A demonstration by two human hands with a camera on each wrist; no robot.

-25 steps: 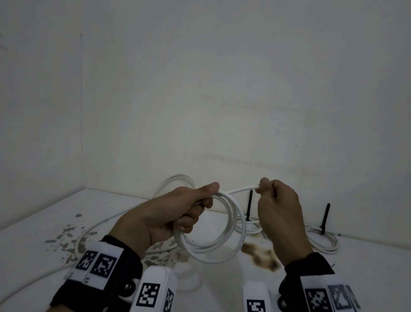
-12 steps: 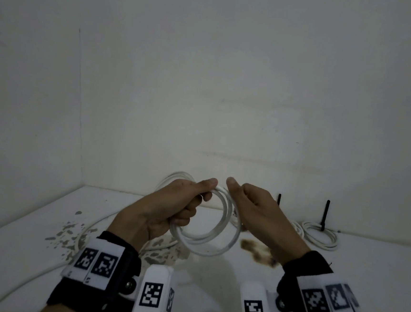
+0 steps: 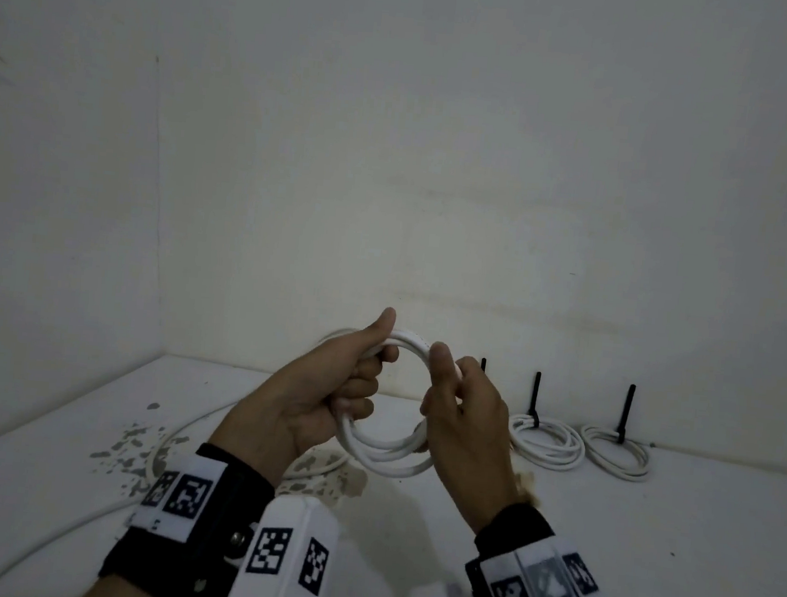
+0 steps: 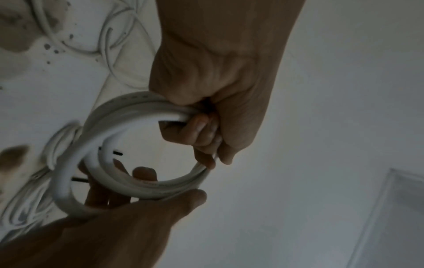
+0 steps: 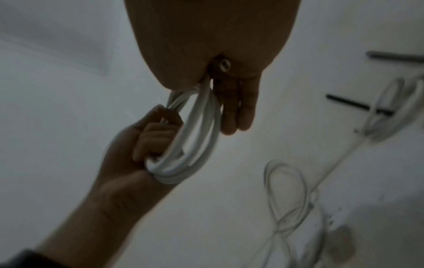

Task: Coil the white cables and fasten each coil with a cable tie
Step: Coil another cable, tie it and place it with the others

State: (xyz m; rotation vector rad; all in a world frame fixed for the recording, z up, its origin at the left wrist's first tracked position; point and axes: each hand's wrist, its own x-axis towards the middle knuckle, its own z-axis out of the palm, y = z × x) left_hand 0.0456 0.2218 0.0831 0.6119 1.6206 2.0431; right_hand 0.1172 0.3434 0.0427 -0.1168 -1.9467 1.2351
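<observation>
A white cable coil (image 3: 382,454) of several loops hangs upright in the air above the table, held between both hands. My left hand (image 3: 360,381) grips the coil's left side, fingers curled through the ring and thumb lying along its top. My right hand (image 3: 450,389) holds the right side, thumb in front and fingers behind. In the left wrist view the coil (image 4: 110,116) runs from my curled left fingers (image 4: 201,130) down to the right hand (image 4: 128,217). In the right wrist view a cut cable end (image 5: 223,66) shows in my right palm beside the coil (image 5: 201,127).
Two tied white coils (image 3: 545,440) (image 3: 616,453) lie at the back right, each with a black cable tie (image 3: 535,396) (image 3: 626,414) sticking up. A third black tie (image 3: 483,365) shows behind my right hand. Loose white cable (image 3: 170,440) lies on the stained white table (image 3: 694,539) at the left.
My right hand brought the cable's free end in from the right to the coil and now holds the coil's right side. The left hand kept its grip and rose a little.
</observation>
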